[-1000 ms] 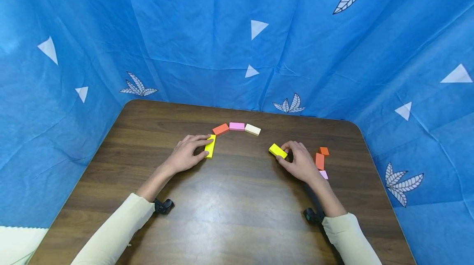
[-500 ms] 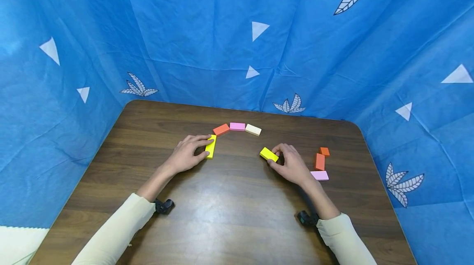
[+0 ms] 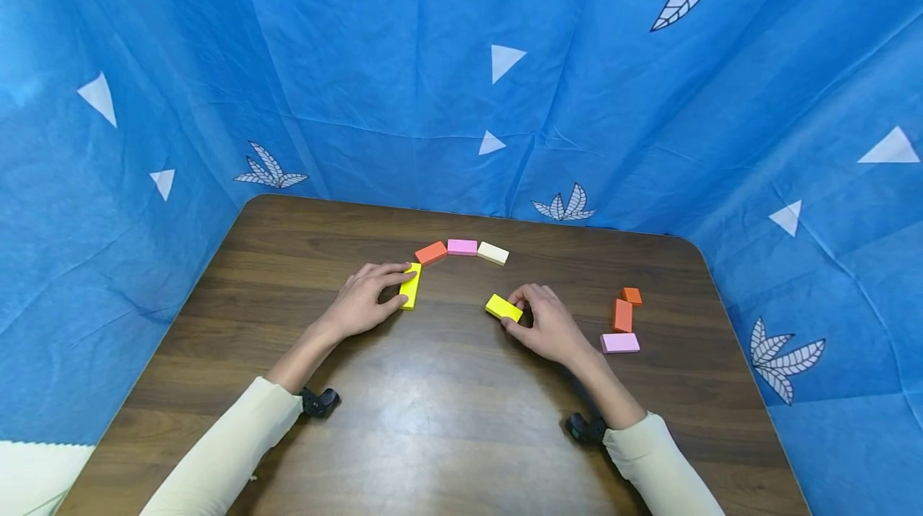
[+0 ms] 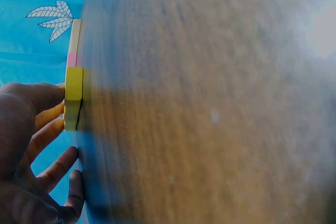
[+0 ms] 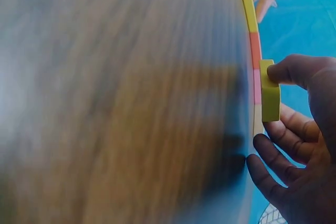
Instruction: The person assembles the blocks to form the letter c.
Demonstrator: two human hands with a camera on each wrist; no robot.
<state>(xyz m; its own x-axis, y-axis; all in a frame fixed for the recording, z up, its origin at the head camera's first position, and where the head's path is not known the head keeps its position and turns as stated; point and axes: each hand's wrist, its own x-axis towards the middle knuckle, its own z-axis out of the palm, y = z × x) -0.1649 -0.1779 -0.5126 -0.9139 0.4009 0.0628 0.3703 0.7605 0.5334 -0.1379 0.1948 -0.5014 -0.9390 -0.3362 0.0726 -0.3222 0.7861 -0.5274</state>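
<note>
- Leftward since a second ago, the right hand has carried the right yellow block across the table; the left hand has kept its place.
- Head view: the left hand grips the left yellow block, thumb at its near end, fingers at its far end. Next along the curve come an orange block, a pink block and a cream block. The right yellow block, pinched at its right end between thumb and fingers, is on the near side of the cream block, apart from it. Farther right lie a small orange block, a red-orange block and a pale pink block.
- Left wrist view: thumb and fingers hold the left yellow block, with the remaining fingers spread.
- Right wrist view: the right yellow block hangs above the table; the remaining fingers are spread.
</note>
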